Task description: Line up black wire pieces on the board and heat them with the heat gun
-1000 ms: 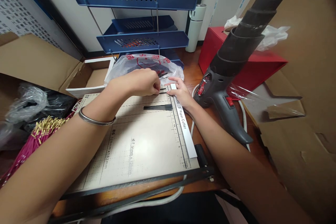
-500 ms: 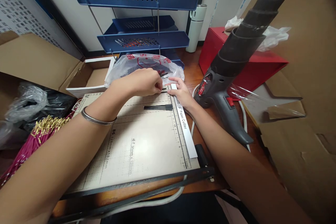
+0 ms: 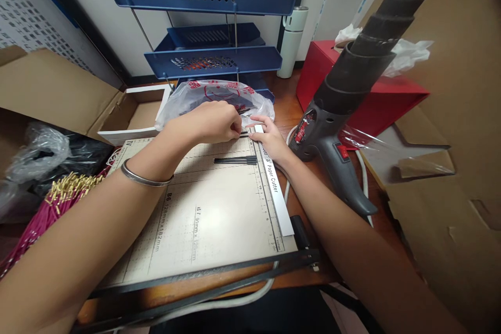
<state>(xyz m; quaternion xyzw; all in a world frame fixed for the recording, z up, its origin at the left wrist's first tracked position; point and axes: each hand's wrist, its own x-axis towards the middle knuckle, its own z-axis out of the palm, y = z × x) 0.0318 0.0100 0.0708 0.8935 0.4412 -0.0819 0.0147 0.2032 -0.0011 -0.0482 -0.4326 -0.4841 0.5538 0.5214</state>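
My left hand [image 3: 221,121], closed in a pinch, holds the end of a short thin black strip [image 3: 244,134] near the far end of the paper cutter [image 3: 223,224]. Facing it, my right hand [image 3: 271,141] lies across the top of the cutter's white guard strip [image 3: 277,198]. Its thumb is close to the black strip's other end and its index finger is stretched out apart from the thumb. Whether the thumb touches the strip I cannot tell. Several thin black strips [image 3: 235,160] lie side by side on the cutter board, nearer to me, with their right ends by the ruler.
A clear plastic bag [image 3: 176,107] sits behind the cutter, under blue shelves [image 3: 219,60]. A heat gun [image 3: 329,120] stands to the right, before a red box [image 3: 321,62]. Dark pink cords with gold tips [image 3: 66,193] lie left, beside an open carton [image 3: 58,91].
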